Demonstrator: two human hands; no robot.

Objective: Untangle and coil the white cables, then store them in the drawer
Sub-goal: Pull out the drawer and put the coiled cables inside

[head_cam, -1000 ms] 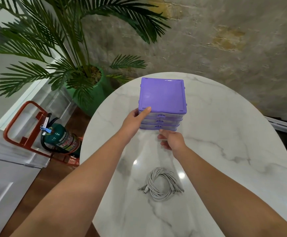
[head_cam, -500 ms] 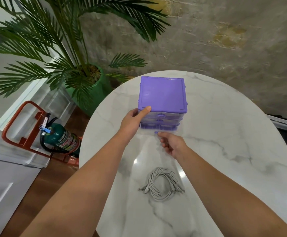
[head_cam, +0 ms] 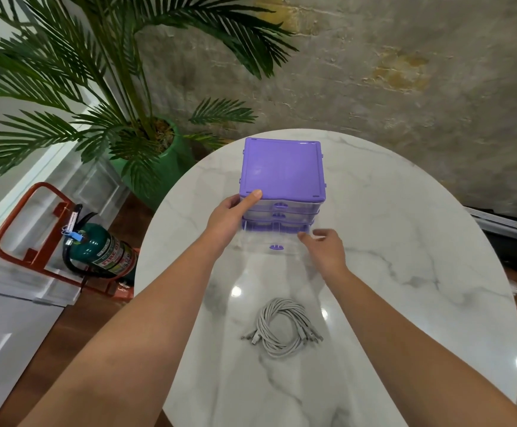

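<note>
A coil of white cables (head_cam: pixel 281 331) lies on the marble table (head_cam: pixel 405 272), near me and between my forearms. Behind it stands a purple drawer unit (head_cam: pixel 282 171) with clear drawers. Its bottom clear drawer (head_cam: pixel 274 252) is pulled out toward me, and its purple handle (head_cam: pixel 276 247) is free. My left hand (head_cam: pixel 227 218) grips the unit's front left corner, thumb on the lid. My right hand (head_cam: pixel 323 246) hovers at the open drawer's right front corner with relaxed fingers and holds nothing.
A potted palm in a green pot (head_cam: pixel 161 161) stands past the table's left edge. A green fire extinguisher (head_cam: pixel 103 248) in a red stand sits on the floor at left. A rough wall runs behind the table.
The bottom drawer has slid out toward me. My right hand has left the handle and moved to the right. My left hand has stayed on the unit.
</note>
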